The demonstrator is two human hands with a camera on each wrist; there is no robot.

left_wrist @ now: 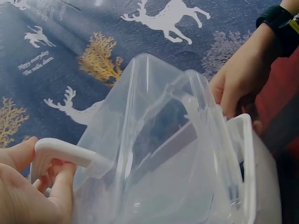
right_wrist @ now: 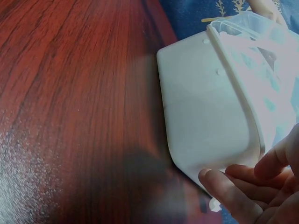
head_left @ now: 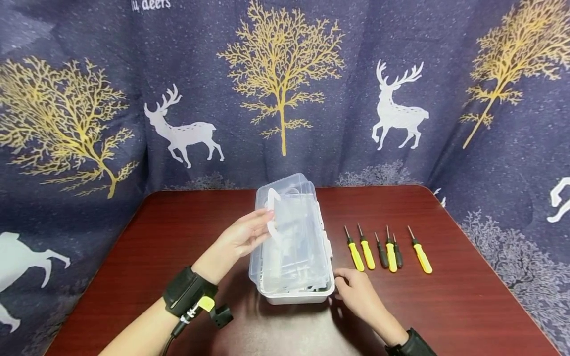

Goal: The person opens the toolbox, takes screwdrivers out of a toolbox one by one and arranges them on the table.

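Observation:
A white storage box (head_left: 297, 299) with a clear lid (head_left: 296, 217) stands on the table. The lid sits askew and tilted over the base. My left hand (head_left: 249, 231) grips the white handle (left_wrist: 65, 151) on top of the lid, fingers curled round it. At the box's near right corner is my right hand (head_left: 358, 295); in the right wrist view its fingertips (right_wrist: 210, 176) touch the outer wall of the white base (right_wrist: 205, 107), with fingers fairly straight. Some contents show through the clear plastic, too blurred to name.
Right of the box lie several screwdrivers, some with yellow handles (head_left: 367, 254) and two with black handles (head_left: 382, 256). They rest on a dark red wooden table (head_left: 200, 212). Behind it hangs a blue curtain (head_left: 311, 148) printed with deer and trees.

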